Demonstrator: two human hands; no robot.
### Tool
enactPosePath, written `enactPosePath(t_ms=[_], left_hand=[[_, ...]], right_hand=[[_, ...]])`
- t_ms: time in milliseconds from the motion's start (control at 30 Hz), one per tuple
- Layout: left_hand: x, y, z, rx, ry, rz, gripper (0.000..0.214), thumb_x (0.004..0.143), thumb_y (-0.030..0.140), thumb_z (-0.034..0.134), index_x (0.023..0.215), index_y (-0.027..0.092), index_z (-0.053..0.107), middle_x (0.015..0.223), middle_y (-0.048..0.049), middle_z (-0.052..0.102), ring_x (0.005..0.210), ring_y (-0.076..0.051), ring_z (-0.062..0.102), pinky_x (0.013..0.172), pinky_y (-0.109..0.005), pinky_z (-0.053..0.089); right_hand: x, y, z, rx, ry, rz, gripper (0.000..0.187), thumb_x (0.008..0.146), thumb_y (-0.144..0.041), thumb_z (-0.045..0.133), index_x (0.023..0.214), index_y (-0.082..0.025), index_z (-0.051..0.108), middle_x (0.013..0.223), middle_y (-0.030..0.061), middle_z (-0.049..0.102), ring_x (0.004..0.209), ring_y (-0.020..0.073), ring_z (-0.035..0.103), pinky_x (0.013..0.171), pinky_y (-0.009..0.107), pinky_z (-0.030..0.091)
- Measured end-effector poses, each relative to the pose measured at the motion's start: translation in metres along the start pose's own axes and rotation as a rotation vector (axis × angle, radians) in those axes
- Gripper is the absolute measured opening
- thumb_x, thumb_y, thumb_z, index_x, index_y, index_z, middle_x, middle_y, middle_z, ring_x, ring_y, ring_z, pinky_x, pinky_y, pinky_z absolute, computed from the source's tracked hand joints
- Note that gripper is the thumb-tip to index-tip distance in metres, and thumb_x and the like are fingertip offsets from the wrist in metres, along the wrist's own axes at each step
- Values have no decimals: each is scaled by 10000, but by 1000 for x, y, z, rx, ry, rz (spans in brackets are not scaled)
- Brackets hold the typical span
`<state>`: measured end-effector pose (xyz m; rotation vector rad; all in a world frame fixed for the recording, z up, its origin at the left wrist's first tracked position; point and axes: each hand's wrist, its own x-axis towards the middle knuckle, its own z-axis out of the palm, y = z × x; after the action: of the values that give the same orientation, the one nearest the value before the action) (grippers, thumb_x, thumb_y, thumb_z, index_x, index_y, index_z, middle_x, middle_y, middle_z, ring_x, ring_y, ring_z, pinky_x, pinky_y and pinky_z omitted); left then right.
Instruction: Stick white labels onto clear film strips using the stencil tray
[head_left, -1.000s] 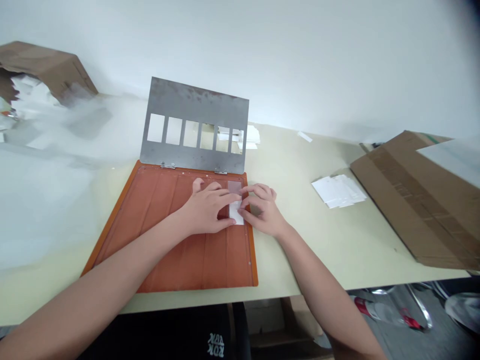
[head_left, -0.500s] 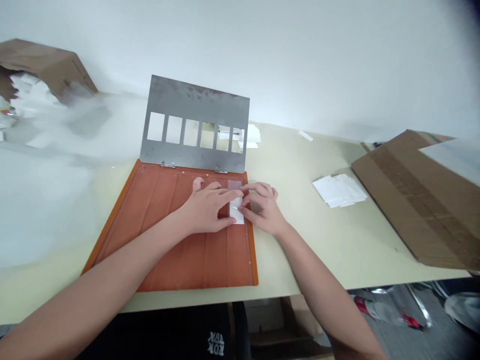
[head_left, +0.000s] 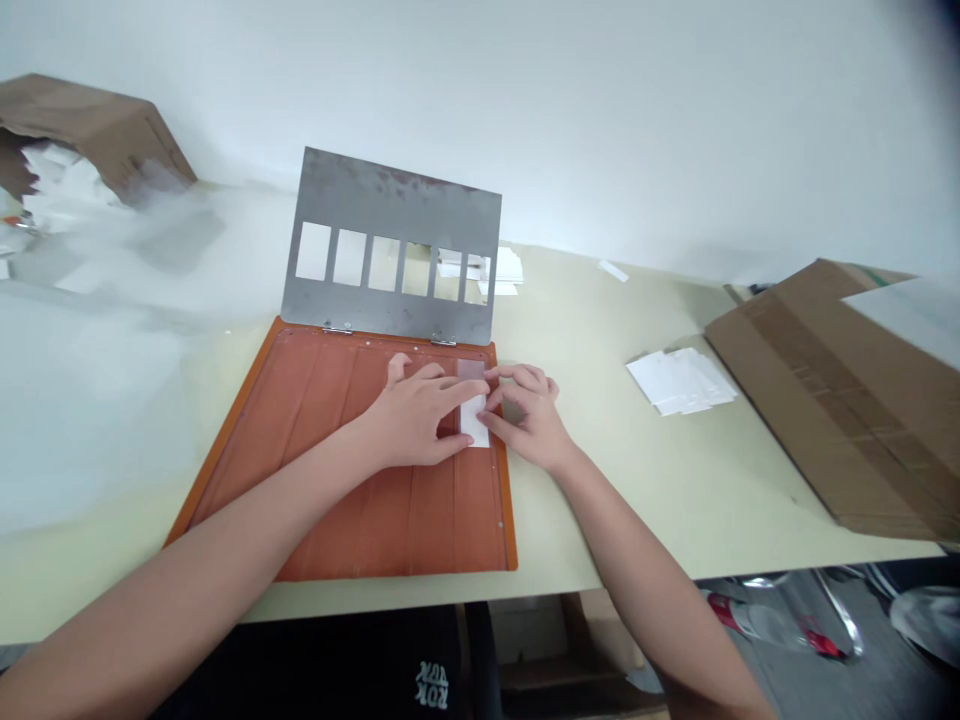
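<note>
An orange-brown board (head_left: 360,530) with shallow grooves lies on the table. Hinged to its far edge, a grey metal plate (head_left: 390,190) with a row of rectangular windows stands raised. A white card (head_left: 474,432) lies near the board's right edge, and a translucent strip (head_left: 471,369) shows at its far end. My left hand (head_left: 412,415) rests over the board with fingers spread, index finger and thumb touching the card. At the card's right edge, my right hand (head_left: 529,415) has thumb and fingertips drawn together in a pinch. Fingers partly cover the card.
To the right lies a pile of white cards (head_left: 681,381) beside a cardboard box (head_left: 847,400). More white cards (head_left: 508,266) sit behind the plate. At left are cloudy plastic sheeting (head_left: 90,400) and an open carton (head_left: 142,140) with white pieces.
The hands have barely moved. A crease or glint seen earlier across the white card between the fingers no longer shows. The view has shifted very slightly.
</note>
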<state>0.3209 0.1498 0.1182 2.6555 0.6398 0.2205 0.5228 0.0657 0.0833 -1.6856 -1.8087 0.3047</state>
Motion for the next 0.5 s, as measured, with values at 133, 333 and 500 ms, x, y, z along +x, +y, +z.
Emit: enactPosePath(t_ms=[133, 333, 500], left_hand=[[-1, 1, 1, 24, 17, 12, 455, 868, 382, 567, 1307, 281, 503, 1165, -44, 678, 1088, -260, 520, 1058, -607, 166], [-7, 9, 8, 143, 68, 46, 395, 920, 311, 503, 1308, 241, 490, 1147, -48, 678, 1137, -266, 511, 1043, -591, 204], [-13, 12, 18, 285, 241, 91, 287, 939, 290, 509, 1206, 191, 544, 1267, -73, 627, 1233, -276, 483, 1052, -554, 205]], right_hand=[[0, 1, 0, -23, -6, 25, 230, 837, -358, 657, 1050, -278, 625, 1316, 29, 583, 1237, 285, 446, 979, 513, 268], [-2, 4, 1, -127, -49, 30, 169, 875, -412, 635, 993, -306, 693, 1404, 23, 519, 1294, 317, 386, 988, 553, 270], [-2, 4, -2, -160, -56, 27, 160, 886, -423, 638, 875, -283, 714, 1436, -2, 487, 1320, 325, 349, 998, 564, 253]])
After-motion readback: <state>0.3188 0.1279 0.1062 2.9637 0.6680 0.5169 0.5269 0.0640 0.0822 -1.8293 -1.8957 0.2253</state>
